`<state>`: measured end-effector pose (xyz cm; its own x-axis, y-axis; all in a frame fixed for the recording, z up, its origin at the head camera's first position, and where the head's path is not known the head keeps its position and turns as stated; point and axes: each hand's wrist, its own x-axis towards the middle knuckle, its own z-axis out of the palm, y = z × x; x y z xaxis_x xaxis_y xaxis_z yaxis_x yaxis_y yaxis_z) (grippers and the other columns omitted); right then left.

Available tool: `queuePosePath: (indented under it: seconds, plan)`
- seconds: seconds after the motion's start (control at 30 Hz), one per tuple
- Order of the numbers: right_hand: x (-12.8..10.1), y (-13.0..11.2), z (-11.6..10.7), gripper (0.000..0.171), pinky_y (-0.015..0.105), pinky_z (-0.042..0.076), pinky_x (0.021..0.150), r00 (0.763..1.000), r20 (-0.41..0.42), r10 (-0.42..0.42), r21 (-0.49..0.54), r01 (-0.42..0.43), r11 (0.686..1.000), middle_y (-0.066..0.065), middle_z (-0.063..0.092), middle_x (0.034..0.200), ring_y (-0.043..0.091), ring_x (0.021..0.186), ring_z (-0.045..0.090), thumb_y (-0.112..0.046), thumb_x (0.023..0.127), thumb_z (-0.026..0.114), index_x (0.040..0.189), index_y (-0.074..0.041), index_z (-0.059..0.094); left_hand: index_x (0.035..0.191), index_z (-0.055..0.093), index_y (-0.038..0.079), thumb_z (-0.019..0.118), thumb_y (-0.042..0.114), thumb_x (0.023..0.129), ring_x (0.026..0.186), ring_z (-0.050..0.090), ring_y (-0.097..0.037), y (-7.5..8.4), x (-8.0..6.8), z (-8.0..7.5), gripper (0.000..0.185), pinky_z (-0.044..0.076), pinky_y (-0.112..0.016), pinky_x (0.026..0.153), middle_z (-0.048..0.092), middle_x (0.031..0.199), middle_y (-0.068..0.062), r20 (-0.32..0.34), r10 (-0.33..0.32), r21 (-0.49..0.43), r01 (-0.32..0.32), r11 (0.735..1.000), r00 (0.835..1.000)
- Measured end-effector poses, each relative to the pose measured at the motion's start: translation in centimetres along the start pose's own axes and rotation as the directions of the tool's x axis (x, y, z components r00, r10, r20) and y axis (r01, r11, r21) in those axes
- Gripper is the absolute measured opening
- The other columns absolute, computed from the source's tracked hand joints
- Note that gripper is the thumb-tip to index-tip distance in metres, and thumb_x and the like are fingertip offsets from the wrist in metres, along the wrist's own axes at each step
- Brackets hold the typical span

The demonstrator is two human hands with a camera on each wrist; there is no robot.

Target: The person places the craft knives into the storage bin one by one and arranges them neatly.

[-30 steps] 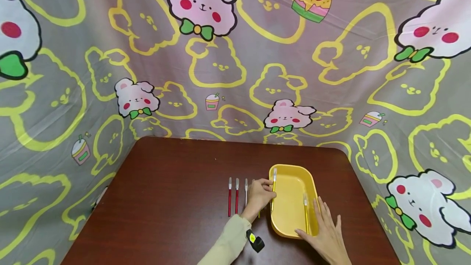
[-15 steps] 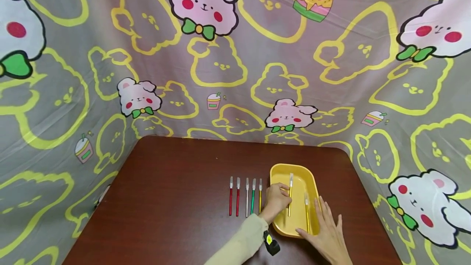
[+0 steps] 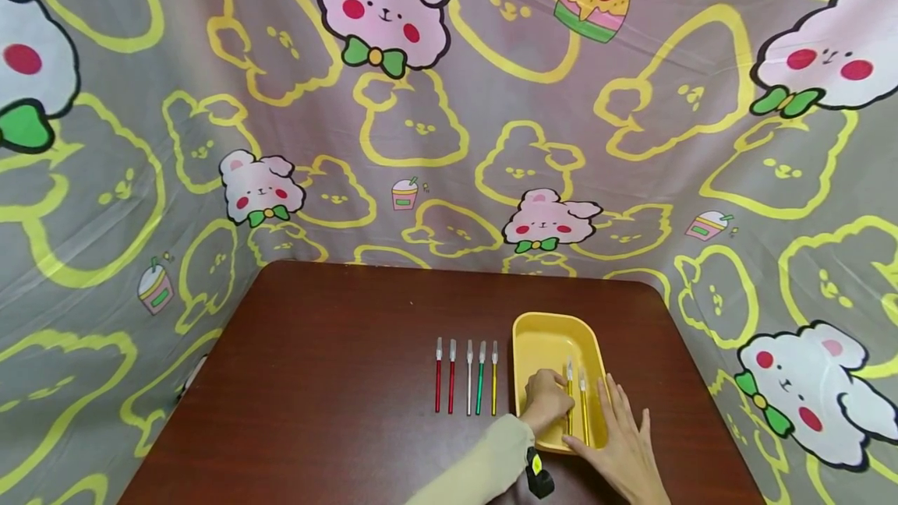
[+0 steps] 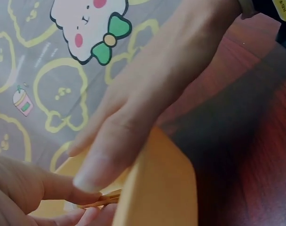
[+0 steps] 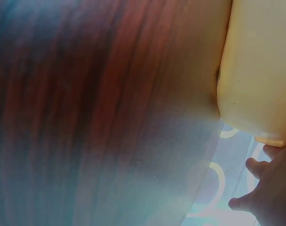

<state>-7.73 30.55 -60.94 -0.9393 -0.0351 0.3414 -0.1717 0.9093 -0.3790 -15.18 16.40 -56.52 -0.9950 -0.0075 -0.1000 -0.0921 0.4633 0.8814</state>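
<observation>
In the head view, my left hand (image 3: 549, 396) is down in a yellow plastic tray (image 3: 543, 326), pinching a yellow craft knife (image 3: 570, 388) with a clear cap. A second yellow craft knife (image 3: 585, 407) lies beside it, nearer the tray's right wall. My right hand (image 3: 627, 443) rests on the tray's right front rim, fingers straight and spread, thumb over the front corner. The left wrist view shows my left fingers (image 4: 63, 190) close on the knife's end, with my right hand (image 4: 147, 89) reaching over the tray wall.
Left of the tray, several capped craft knives lie in a row on the dark wood table (image 3: 330, 349): two red ones (image 3: 451, 384), a silver one (image 3: 469, 384), a green one (image 3: 480, 380) and a yellow one (image 3: 494, 380). A patterned cloth (image 3: 449, 178) hangs around the table.
My left hand has carried the yellow craft knife from the tray's left rim rightward and down, beside the other yellow one. My right hand has stayed on the rim.
</observation>
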Motion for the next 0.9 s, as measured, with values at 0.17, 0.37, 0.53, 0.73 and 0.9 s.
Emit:
queuePosePath:
  seconds: [0.17,0.37,0.53,0.73,0.9]
  plan:
    - [0.1,0.0,-0.1,0.119,0.085,0.016,0.108,1.0,0.022,0.013,-0.005,-0.013,1.0,0.013,0.02,0.175,0.052,0.146,0.034,-0.06,0.078,0.083,0.167,-0.005,0.026,0.077,0.072,0.008,0.079,-0.013,0.059,0.055,0.057,-0.014,-0.7,-0.1,1.2,0.029,0.05,-0.022,0.057,0.06,0.058,0.004,0.003,-0.016,-0.035,0.016,0.999,1.0]
    - [0.1,0.1,0.0,0.12,0.084,0.018,0.108,1.0,-0.001,-0.011,0.009,0.011,1.0,0.016,0.025,0.173,0.051,0.144,0.037,-0.058,0.076,0.085,0.167,-0.006,0.026,0.078,0.068,0.011,0.077,-0.012,0.061,0.032,0.045,-0.002,-1.5,-0.6,1.8,0.03,0.041,-0.019,0.038,0.052,0.047,0.007,0.034,-0.021,-0.085,0.024,0.996,0.999]
    - [0.1,0.2,0.0,0.121,0.085,0.019,0.107,1.0,-0.014,-0.025,0.001,0.025,1.0,0.016,0.026,0.172,0.05,0.144,0.038,-0.061,0.076,0.084,0.167,-0.007,0.026,0.079,0.068,0.013,0.078,-0.006,0.058,0.033,0.042,0.0,-2.2,-0.6,2.3,0.03,0.041,-0.022,0.041,0.047,0.044,0.013,0.016,0.005,-0.047,-0.005,0.999,1.0]
    - [0.1,0.3,-0.1,0.121,0.085,0.017,0.108,1.0,-0.01,-0.018,0.008,0.018,1.0,0.016,0.027,0.172,0.052,0.144,0.037,-0.061,0.076,0.084,0.168,-0.01,0.024,0.079,0.068,0.015,0.082,-0.003,0.055,0.043,0.048,-0.007,-2.5,-0.3,3.1,0.033,0.043,-0.026,0.047,0.05,0.052,0.011,-0.017,0.033,0.039,-0.032,0.999,0.999]
    - [0.1,0.1,-0.1,0.122,0.085,0.018,0.107,1.0,-0.002,-0.013,0.006,0.013,1.0,0.019,0.029,0.17,0.052,0.144,0.037,-0.061,0.075,0.084,0.168,-0.009,0.025,0.08,0.067,0.015,0.083,-0.005,0.054,0.045,0.048,-0.009,-2.3,-0.4,3.2,0.036,0.044,-0.026,0.047,0.05,0.054,0.009,-0.023,0.025,0.048,-0.024,0.999,0.999]
